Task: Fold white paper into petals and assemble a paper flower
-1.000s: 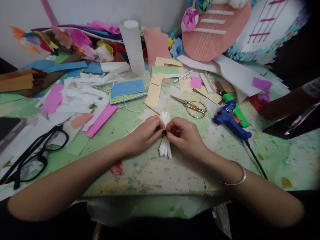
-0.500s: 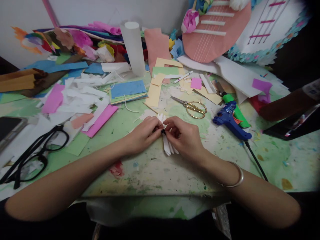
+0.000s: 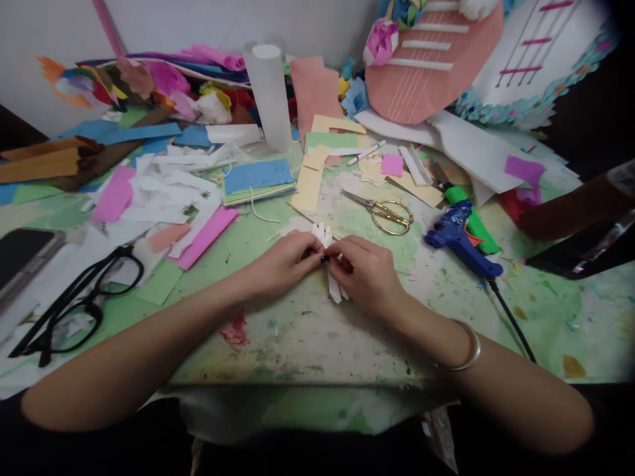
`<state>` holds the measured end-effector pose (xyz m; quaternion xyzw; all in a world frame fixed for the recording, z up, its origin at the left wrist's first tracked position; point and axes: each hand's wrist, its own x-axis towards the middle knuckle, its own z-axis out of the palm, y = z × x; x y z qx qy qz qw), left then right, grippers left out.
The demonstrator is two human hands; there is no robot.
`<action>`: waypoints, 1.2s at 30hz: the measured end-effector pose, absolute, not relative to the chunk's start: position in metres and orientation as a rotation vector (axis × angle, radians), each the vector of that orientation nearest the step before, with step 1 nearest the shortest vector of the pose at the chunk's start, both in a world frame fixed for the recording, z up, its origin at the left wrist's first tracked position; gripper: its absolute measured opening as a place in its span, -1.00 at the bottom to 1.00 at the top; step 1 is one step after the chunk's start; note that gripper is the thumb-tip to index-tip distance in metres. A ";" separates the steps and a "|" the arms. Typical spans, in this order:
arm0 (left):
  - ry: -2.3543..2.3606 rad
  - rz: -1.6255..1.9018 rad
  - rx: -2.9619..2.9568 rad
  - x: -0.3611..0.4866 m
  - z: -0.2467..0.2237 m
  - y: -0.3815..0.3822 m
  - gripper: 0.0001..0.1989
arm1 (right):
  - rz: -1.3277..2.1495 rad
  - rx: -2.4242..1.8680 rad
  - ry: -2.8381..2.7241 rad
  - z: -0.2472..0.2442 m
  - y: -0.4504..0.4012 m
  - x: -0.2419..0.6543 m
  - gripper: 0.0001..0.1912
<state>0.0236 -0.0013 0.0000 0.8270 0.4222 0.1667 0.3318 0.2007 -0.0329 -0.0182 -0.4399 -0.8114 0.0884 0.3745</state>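
Note:
A strip of white pleated paper (image 3: 337, 289) is pinched at its middle, its folded ends fanning out above and below my fingers. My left hand (image 3: 284, 266) is closed on it from the left, thumb against the bent fingers. From the right, my right hand (image 3: 370, 272) also grips the middle, thumb and forefinger together. A small black piece (image 3: 325, 258) shows between the fingertips; whether it is a clip or a tie I cannot tell. Beyond the hands lies a thin wooden stick (image 3: 299, 213), and gold-handled scissors (image 3: 391, 215) rest a little farther to the right.
A blue glue gun (image 3: 461, 241) with a cord lies on the right. At left are black glasses (image 3: 92, 307), a phone (image 3: 24, 254) and white paper scraps (image 3: 153, 198). Stacked coloured paper (image 3: 258, 177) and a white roll (image 3: 272, 99) stand behind.
My right fingers have drawn in closer around the middle of the pleated paper, and its lower end has turned slightly. The whole view has shifted a little.

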 end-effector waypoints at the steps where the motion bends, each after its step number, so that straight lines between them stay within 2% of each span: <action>1: 1.101 0.439 2.160 0.023 0.000 -0.001 -0.84 | 0.242 -1.150 -2.081 -0.017 -0.032 0.201 -0.86; 7: 1.070 0.498 2.371 0.021 -0.003 -0.002 -0.84 | 0.534 -1.246 -2.087 -0.008 -0.025 0.202 -0.90; 15: 0.795 0.651 2.867 0.018 -0.004 -0.001 -0.82 | 0.979 -1.222 -2.061 -0.004 -0.016 0.213 -0.94; 18: 0.794 0.680 2.711 0.019 -0.003 -0.001 -0.85 | 1.024 -1.187 -2.080 -0.006 -0.015 0.214 -0.94; 25: 0.928 0.680 2.011 0.022 -0.001 -0.002 -0.86 | 0.828 -1.151 -2.059 -0.012 -0.018 0.208 -0.84; 36: 0.967 0.763 1.947 0.024 -0.002 -0.005 -0.87 | 1.054 -1.142 -1.976 -0.014 -0.016 0.211 -0.94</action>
